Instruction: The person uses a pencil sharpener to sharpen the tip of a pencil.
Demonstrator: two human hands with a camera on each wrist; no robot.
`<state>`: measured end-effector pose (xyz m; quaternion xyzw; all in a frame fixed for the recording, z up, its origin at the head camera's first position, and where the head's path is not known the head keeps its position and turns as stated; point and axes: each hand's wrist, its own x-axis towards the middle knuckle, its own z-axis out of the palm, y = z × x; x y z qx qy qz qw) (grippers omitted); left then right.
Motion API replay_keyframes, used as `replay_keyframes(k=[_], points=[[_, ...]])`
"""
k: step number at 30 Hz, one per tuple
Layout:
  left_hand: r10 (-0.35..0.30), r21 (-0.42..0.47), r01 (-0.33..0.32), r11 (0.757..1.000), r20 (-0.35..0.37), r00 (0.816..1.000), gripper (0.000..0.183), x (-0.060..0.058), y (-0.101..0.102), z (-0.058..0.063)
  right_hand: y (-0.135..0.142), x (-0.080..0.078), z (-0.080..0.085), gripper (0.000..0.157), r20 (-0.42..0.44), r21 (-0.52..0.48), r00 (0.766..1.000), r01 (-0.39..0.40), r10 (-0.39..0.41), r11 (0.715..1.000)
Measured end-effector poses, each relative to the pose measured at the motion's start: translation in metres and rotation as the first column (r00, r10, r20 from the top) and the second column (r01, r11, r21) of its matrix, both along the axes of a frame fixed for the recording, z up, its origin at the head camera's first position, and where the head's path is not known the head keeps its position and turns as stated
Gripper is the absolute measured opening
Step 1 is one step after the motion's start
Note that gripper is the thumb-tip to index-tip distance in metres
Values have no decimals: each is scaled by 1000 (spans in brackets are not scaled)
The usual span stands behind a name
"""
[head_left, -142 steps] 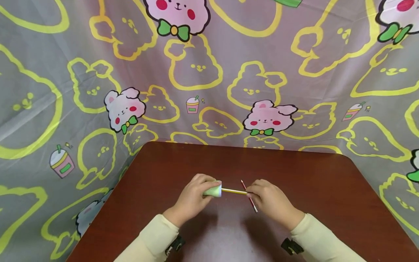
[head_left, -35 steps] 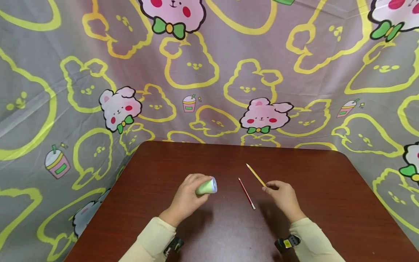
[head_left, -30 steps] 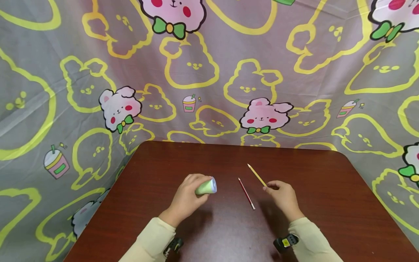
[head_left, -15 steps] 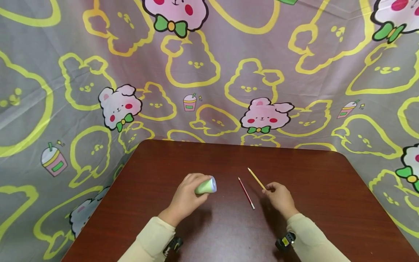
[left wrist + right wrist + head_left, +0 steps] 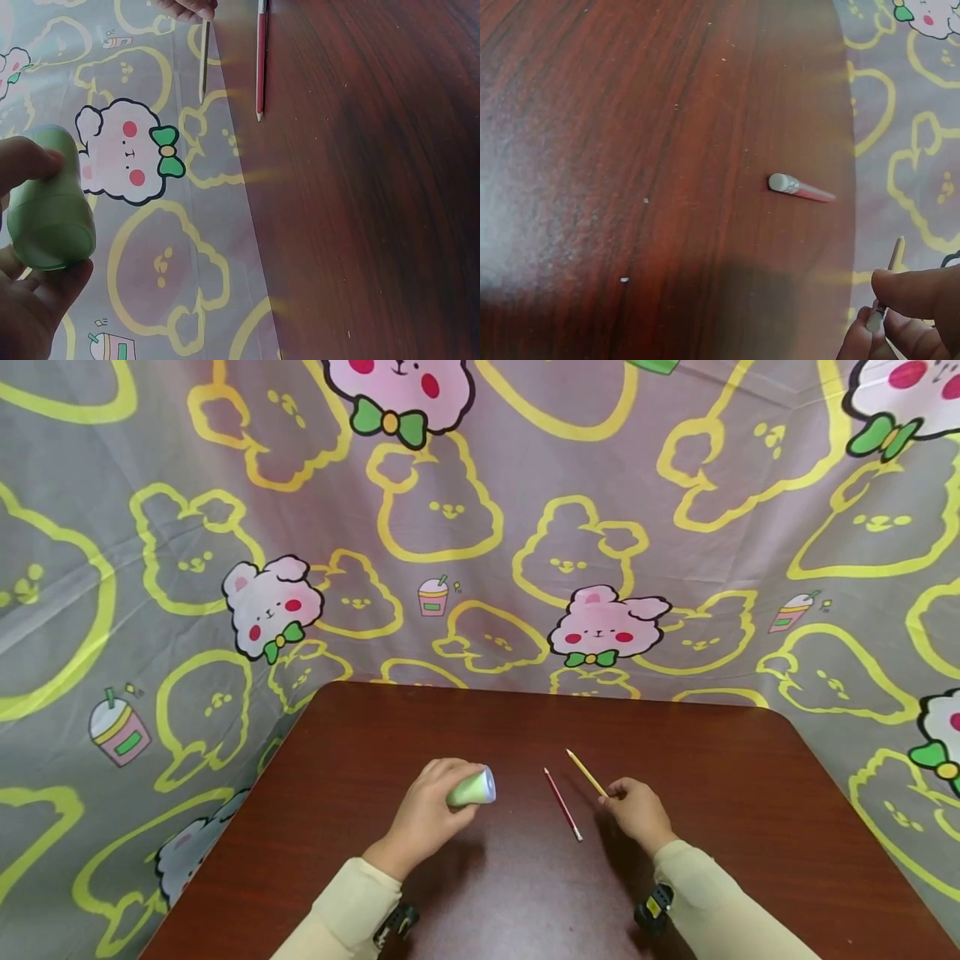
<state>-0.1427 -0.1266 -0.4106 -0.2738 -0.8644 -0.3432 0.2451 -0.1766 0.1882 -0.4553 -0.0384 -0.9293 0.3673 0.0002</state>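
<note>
My left hand (image 5: 426, 814) grips a green pencil sharpener (image 5: 472, 787) above the table, its pale end with a dark hole facing right. In the left wrist view the thumb lies over the sharpener's rounded green body (image 5: 54, 206). Between thumb and fingertips, my right hand (image 5: 640, 814) pinches a yellow pencil (image 5: 587, 773) near its rear end, the bare point slanting up and left. The right wrist view shows this pencil's pale end (image 5: 875, 321) poking out between the fingers. A red pencil (image 5: 562, 806) lies on the table between the hands, its white eraser end (image 5: 782, 182) toward me.
The dark brown table (image 5: 420, 718) has rounded far corners. A grey curtain (image 5: 480, 635) with yellow outlines and rabbit faces hangs close behind and at both sides. Tiny pale specks (image 5: 624, 280) lie on the tabletop. Black wrist cameras (image 5: 654, 906) sit at both cuffs.
Earlier the yellow pencil's tip was inside the sharpener; my right hand has drawn it out to the right and then lowered it slightly. The left hand stays nearly still lately.
</note>
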Motion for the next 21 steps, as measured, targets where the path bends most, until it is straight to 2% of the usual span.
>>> replay_keyframes(k=[9, 21], points=[[16, -9, -16, 1000, 20, 1000, 50, 2, 2, 0, 3, -4, -6, 21, 24, 1, 999, 26, -26, 1000], [22, -20, -21, 1000, 50, 999, 49, 3, 5, 1, 4, -7, -7, 20, 71, 59, 997, 19, -24, 998]])
